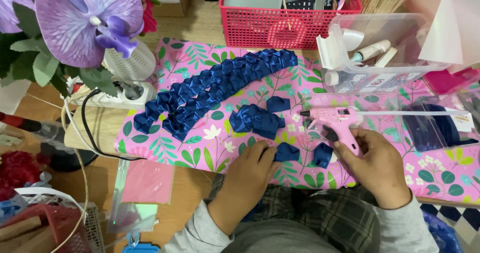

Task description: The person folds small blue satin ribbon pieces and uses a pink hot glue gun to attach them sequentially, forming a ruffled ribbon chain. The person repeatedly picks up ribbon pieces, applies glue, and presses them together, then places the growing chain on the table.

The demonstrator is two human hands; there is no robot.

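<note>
behind right hand (372,158): clear plastic box (380,38), white label.

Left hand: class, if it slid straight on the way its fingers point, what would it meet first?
The left hand points up and right. It already touches a folded blue ribbon piece; beyond that, probably the blue ribbon cluster, though depth is unclear.

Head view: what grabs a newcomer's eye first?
The long chain of folded blue ribbon lies diagonally across the pink floral mat mid-frame. Below it, the left hand pinches a blue ribbon piece, while the right hand grips a pink glue gun. A big purple orchid fills the top-left corner.
</note>
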